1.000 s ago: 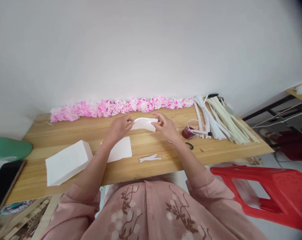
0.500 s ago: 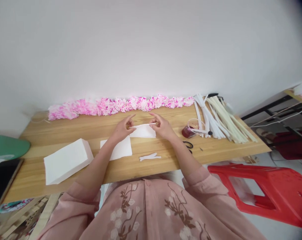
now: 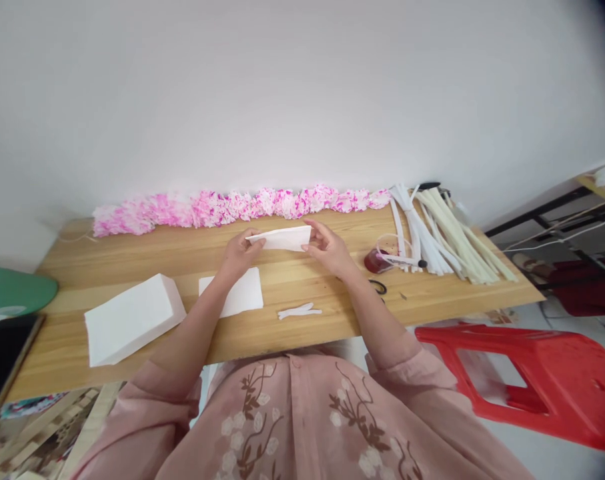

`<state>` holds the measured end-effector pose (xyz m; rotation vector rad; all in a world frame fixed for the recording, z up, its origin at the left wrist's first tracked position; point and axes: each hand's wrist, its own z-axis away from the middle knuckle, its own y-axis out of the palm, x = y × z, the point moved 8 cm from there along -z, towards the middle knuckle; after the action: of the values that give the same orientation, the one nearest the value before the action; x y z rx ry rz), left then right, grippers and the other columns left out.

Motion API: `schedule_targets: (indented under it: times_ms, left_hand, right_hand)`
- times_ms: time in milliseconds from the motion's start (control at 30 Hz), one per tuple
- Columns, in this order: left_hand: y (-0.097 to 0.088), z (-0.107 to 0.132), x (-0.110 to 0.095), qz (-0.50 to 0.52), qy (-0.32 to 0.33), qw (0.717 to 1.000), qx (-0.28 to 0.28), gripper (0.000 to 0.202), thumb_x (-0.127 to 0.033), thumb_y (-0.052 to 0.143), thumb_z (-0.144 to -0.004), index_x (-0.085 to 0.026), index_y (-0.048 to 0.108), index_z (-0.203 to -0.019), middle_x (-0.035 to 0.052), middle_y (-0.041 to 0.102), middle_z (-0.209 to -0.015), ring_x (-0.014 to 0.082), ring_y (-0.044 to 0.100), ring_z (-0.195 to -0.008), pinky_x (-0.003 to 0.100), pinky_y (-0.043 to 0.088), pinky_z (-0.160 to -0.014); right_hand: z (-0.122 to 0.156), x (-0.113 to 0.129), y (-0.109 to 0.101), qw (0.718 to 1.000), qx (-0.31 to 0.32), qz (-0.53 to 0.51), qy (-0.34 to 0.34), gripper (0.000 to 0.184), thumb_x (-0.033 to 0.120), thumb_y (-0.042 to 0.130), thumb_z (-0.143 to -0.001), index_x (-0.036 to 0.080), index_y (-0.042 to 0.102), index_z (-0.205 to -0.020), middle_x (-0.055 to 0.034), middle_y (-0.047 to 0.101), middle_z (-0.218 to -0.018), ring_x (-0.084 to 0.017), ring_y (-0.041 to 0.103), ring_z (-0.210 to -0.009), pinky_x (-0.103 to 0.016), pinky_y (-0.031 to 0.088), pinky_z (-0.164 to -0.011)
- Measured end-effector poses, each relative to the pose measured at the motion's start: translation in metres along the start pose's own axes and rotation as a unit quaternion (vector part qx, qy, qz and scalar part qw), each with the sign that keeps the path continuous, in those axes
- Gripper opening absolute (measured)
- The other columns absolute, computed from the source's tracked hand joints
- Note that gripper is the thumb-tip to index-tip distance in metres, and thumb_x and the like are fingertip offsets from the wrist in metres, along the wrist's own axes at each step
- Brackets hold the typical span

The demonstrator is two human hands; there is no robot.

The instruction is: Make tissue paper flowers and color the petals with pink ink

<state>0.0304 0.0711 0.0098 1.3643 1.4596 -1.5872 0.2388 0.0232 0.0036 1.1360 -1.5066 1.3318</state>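
Observation:
Both my hands hold a folded white tissue sheet (image 3: pixel 282 238) just above the middle of the wooden table (image 3: pixel 182 257). My left hand (image 3: pixel 238 255) pinches its left end and my right hand (image 3: pixel 328 248) pinches its right end. Below my left hand a flat white sheet (image 3: pixel 235 293) lies on the table. A thick stack of white tissue paper (image 3: pixel 131 319) rests further left. Some white twisted ties (image 3: pixel 298 311) lie near the front edge.
A row of pink-and-white paper flowers (image 3: pixel 232 208) lines the wall. A bundle of white and pale sticks (image 3: pixel 445 233), a small cup of red dye (image 3: pixel 379 260) and scissors (image 3: pixel 378 287) are at the right. A red plastic stool (image 3: pixel 527 383) stands beside the table.
The folded sheet was pressed down toward the table half a second ago; now both hands have lifted it flat again, slightly farther from me.

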Motion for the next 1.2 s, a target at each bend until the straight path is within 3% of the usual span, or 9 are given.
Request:
schedule_targets:
  times_ms: [100, 200, 300, 467, 600, 700, 800, 967, 1200]
  left_hand:
    - [0.001, 0.002, -0.002, 0.015, 0.001, 1.0, 0.009, 0.02, -0.037, 0.055, -0.082, -0.019, 0.056, -0.091, -0.0014, 0.055, -0.075, 0.0115, 0.047, -0.066, 0.024, 0.036, -0.063]
    - [0.002, 0.003, -0.004, 0.001, 0.014, 1.0, 0.011, 0.022, -0.038, 0.055, -0.081, -0.019, 0.055, -0.093, -0.0015, 0.053, -0.075, 0.0115, 0.046, -0.066, 0.024, 0.036, -0.064]
    - [0.006, 0.002, 0.004, 0.014, -0.004, 1.0, 0.025, 0.028, -0.041, 0.057, -0.078, -0.019, 0.054, -0.096, -0.0016, 0.053, -0.075, 0.0115, 0.045, -0.065, 0.023, 0.036, -0.062]
    - [0.014, 0.001, 0.016, 0.052, -0.035, 0.996, 0.06, 0.039, -0.039, 0.063, -0.073, -0.017, 0.055, -0.105, 0.0, 0.055, -0.081, 0.0113, 0.047, -0.066, 0.022, 0.036, -0.06]
    - [0.016, 0.001, 0.013, 0.073, -0.022, 0.995, 0.064, 0.036, -0.036, 0.063, -0.074, -0.017, 0.057, -0.103, 0.0015, 0.058, -0.088, 0.0115, 0.05, -0.072, 0.022, 0.039, -0.063]
    - [0.016, 0.002, 0.011, 0.064, -0.022, 0.996, 0.063, 0.032, -0.037, 0.064, -0.074, -0.017, 0.058, -0.098, -0.0004, 0.058, -0.081, 0.011, 0.049, -0.068, 0.022, 0.038, -0.061]
    - [0.014, 0.003, 0.012, 0.073, -0.037, 0.995, 0.058, 0.029, -0.043, 0.062, -0.076, -0.017, 0.057, -0.09, -0.0021, 0.055, -0.072, 0.011, 0.047, -0.063, 0.022, 0.037, -0.059]
    - [0.011, 0.003, 0.013, 0.115, -0.048, 0.991, 0.036, 0.034, -0.046, 0.066, -0.074, -0.016, 0.057, -0.089, 0.0, 0.06, -0.077, 0.0136, 0.054, -0.07, 0.025, 0.041, -0.066]
    - [0.012, 0.004, 0.014, 0.124, -0.046, 0.991, 0.035, 0.033, -0.044, 0.068, -0.074, -0.015, 0.06, -0.09, 0.0009, 0.063, -0.078, 0.0143, 0.057, -0.072, 0.025, 0.044, -0.067]
  right_hand:
    - [0.0, -0.002, 0.003, 1.0, 0.014, -0.011, 0.005, 0.063, 0.035, 0.066, -0.073, 0.023, 0.051, -0.133, -0.005, 0.068, -0.108, -0.018, 0.062, -0.093, -0.024, 0.047, -0.064]
    - [0.001, -0.005, 0.002, 0.999, -0.001, 0.028, 0.016, 0.033, 0.04, 0.061, -0.076, 0.019, 0.065, -0.101, -0.0023, 0.067, -0.086, -0.015, 0.058, -0.075, -0.024, 0.044, -0.06]
    - [0.002, -0.007, 0.002, 0.999, -0.01, 0.045, 0.023, 0.025, 0.043, 0.059, -0.077, 0.018, 0.063, -0.08, 0.002, 0.058, -0.068, -0.012, 0.049, -0.059, -0.023, 0.04, -0.056]
    - [0.001, -0.011, 0.009, 0.999, 0.01, 0.027, 0.026, 0.028, 0.04, 0.06, -0.077, 0.017, 0.064, -0.092, 0.0012, 0.061, -0.073, -0.011, 0.049, -0.058, -0.023, 0.04, -0.056]
    - [0.0, -0.013, 0.013, 0.999, 0.006, 0.031, 0.02, 0.035, 0.039, 0.06, -0.078, 0.017, 0.063, -0.105, -0.0022, 0.066, -0.085, -0.013, 0.053, -0.064, -0.025, 0.043, -0.059]
    - [0.0, -0.012, 0.015, 0.998, 0.008, 0.052, 0.021, 0.039, 0.037, 0.059, -0.079, 0.018, 0.062, -0.113, -0.0028, 0.067, -0.088, -0.014, 0.056, -0.068, -0.025, 0.044, -0.061]
    - [0.0, -0.011, 0.013, 0.999, 0.008, 0.046, 0.021, 0.034, 0.037, 0.059, -0.079, 0.018, 0.062, -0.107, -0.0019, 0.066, -0.086, -0.014, 0.056, -0.068, -0.025, 0.045, -0.06]
    - [0.0, -0.011, 0.011, 1.0, 0.012, 0.023, 0.009, 0.021, 0.037, 0.059, -0.079, 0.019, 0.059, -0.091, 0.0006, 0.061, -0.078, -0.012, 0.052, -0.064, -0.024, 0.043, -0.057]
    - [0.0, -0.008, 0.01, 0.999, 0.002, 0.033, 0.003, 0.018, 0.035, 0.059, -0.079, 0.02, 0.059, -0.088, 0.0022, 0.057, -0.07, -0.013, 0.052, -0.062, -0.024, 0.041, -0.057]
